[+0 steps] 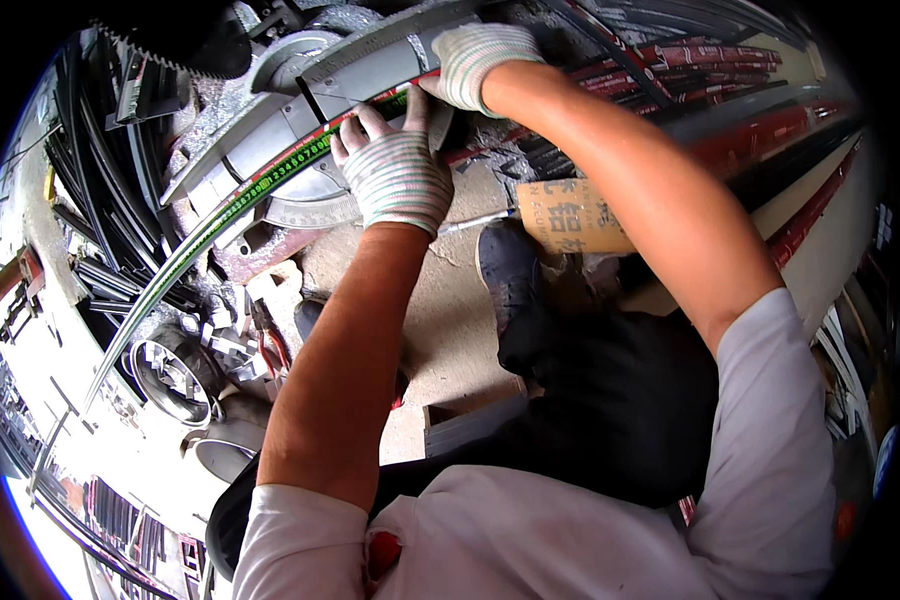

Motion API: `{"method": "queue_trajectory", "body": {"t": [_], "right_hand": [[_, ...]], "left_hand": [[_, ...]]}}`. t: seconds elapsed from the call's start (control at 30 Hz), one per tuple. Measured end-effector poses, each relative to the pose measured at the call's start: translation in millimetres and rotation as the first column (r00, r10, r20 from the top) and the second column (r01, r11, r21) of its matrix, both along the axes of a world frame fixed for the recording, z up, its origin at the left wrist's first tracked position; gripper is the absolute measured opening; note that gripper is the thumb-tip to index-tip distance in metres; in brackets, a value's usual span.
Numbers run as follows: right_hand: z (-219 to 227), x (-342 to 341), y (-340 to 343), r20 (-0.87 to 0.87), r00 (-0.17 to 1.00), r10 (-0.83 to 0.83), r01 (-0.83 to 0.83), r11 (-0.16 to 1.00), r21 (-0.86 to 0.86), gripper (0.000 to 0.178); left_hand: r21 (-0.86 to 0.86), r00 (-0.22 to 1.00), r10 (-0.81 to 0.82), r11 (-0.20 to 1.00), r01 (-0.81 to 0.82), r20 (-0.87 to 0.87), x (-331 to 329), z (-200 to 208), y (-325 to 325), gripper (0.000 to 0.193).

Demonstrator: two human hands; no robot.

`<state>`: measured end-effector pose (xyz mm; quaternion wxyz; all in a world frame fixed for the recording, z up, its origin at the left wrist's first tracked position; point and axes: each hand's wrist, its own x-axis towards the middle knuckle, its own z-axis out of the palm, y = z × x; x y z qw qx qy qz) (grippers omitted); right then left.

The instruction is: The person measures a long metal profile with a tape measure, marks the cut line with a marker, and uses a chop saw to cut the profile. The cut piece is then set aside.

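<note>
Left hand reaching over the green numbered strip, and it's a half-spread grip: fingers bent and parted, fingertips touching the strip near its upper end. Further up and to the right, the right hand has its fingers curled in at the strip's red edging; whether that grip is wrapped round anything, I can't tell.

The strip itself lies along the silver saw bed, under the left fingertips, its tail sweeping away down to the lower left. Up at top left, one dark toothed blade.

Containers, then: a round metal pot, with bright metal scraps inside, too many to count. Just beside it, a second round vessel, contents unclear. Between the legs, one grey box, its inside hard to read.

The count: two gloved hands, one numbered strip, two round vessels, one pair of red-handled pliers beside the pot, one printed cardboard piece by the right-hand shoe.
</note>
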<state>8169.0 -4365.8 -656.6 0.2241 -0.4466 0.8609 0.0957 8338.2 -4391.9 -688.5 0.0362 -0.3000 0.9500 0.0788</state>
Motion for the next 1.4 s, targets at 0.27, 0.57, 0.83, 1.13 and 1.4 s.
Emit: {"method": "queue_trajectory", "body": {"t": [0.27,0.57,0.83,1.13,1.4], "right_hand": [[24,1,3,0.041,0.999,-0.015,0.019,0.997,-0.079,0.042],[36,-13,26,-0.101,0.995,-0.005,-0.018,0.974,-0.224,0.054],[-2,29,108,-0.045,0.977,-0.208,0.077,0.541,-0.838,0.014],[-105,122,154,0.274,0.952,0.139,-0.106,0.985,-0.134,0.033],[-133,128,126,0.152,0.897,0.415,-0.421,0.907,0.011,0.023]], "left_hand": [[-0.031,0.998,0.014,0.999,-0.012,0.062,-2,1,0,0.089],[-0.025,1.0,0.0,1.0,0.001,0.018,-1,-1,2,0.087],[-0.032,0.999,-0.008,0.999,0.007,-0.04,3,-7,0,0.084],[-0.066,0.997,-0.018,0.998,0.012,-0.08,2,-12,1,0.079],[-0.085,0.999,-0.015,0.996,0.011,-0.042,2,-13,0,0.074]]}}
